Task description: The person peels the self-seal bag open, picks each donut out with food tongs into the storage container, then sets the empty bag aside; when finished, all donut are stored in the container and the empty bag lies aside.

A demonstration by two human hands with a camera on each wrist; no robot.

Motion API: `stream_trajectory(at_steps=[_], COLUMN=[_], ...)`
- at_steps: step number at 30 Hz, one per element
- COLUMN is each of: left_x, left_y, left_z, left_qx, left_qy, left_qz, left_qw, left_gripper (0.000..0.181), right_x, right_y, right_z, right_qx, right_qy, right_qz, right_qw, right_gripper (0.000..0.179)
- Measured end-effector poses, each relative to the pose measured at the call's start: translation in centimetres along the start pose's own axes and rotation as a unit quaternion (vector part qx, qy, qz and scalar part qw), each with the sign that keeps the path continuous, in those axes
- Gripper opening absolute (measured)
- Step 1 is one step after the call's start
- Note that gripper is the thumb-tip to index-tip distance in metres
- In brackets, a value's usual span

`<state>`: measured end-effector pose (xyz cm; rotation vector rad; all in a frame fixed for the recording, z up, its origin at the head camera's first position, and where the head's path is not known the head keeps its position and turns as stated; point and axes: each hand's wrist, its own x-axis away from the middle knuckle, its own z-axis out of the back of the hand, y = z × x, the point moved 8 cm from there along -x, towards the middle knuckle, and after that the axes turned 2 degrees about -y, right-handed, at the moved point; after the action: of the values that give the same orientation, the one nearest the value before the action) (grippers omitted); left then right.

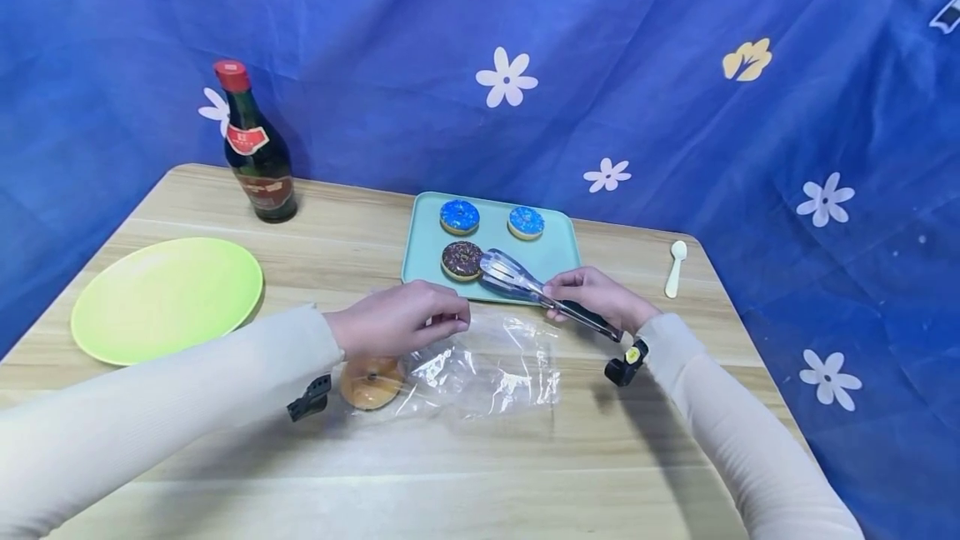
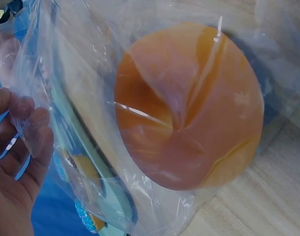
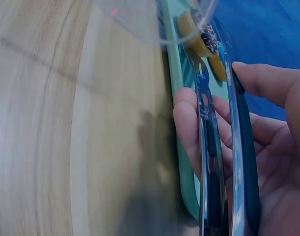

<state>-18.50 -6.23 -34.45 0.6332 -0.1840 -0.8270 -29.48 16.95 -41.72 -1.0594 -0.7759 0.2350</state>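
My left hand (image 1: 405, 319) grips the edge of a clear plastic bag (image 1: 487, 373), its film stretched across the fingers in the left wrist view. Inside the bag lies a glazed brown doughnut (image 2: 189, 108) with a dimple in its middle. Held in my right hand (image 1: 600, 294) are metal tongs (image 1: 517, 280) with dark grips, thumb on one arm and fingers on the other. Their tips reach the right side of a chocolate doughnut with sprinkles (image 1: 459, 259). It sits on a pale green tray (image 1: 551, 261), in front of two blue-iced doughnuts (image 1: 459, 213).
On the left of the wooden table (image 1: 360, 490) is a lime-green plate (image 1: 168, 298). Behind it stands a dark bottle with a red cap (image 1: 258, 157). A small white spoon (image 1: 676, 269) lies far right. A blue flowered cloth (image 1: 420, 65) hangs behind the table.
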Motion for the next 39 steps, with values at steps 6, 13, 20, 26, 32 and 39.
stream_trajectory(at_steps=[6, 13, 20, 26, 32, 39], left_x=[-0.1, 0.0, 0.0, -0.1, -0.1, -0.1], left_y=[0.1, 0.0, 0.0, -0.1, -0.2, -0.2], left_z=[-0.1, -0.1, -0.2, -0.2, -0.2, -0.1], left_qx=[-0.01, -0.015, -0.014, -0.008, 0.0, 0.002], left_qy=[0.0, 0.008, 0.009, 0.008, 0.007, 0.013], left_qz=[-0.003, -0.008, -0.009, -0.008, -0.003, -0.009], left_qw=[0.9999, 0.9998, 0.9998, 0.9999, 1.0, 0.9999], left_gripper=[0.014, 0.014, 0.015, 0.015, 0.014, 0.014], right_x=[1.1, 2.8, 6.0, 8.9, 11.5, 13.0], right_y=[0.5, 1.3, 1.2, 1.2, 1.7, 2.2], right_z=[0.8, 2.7, 4.1, 4.5, 4.2, 3.4], right_qx=[-0.012, 0.005, 0.101, 0.114, 0.141, 0.153], right_qy=[0.012, 0.045, 0.064, 0.048, 0.011, -0.026], right_qz=[-0.002, 0.017, 0.06, 0.103, 0.121, 0.142], right_qw=[0.9999, 0.9988, 0.9909, 0.987, 0.9825, 0.9777], right_gripper=[0.04, 0.041, 0.039, 0.036, 0.031, 0.027])
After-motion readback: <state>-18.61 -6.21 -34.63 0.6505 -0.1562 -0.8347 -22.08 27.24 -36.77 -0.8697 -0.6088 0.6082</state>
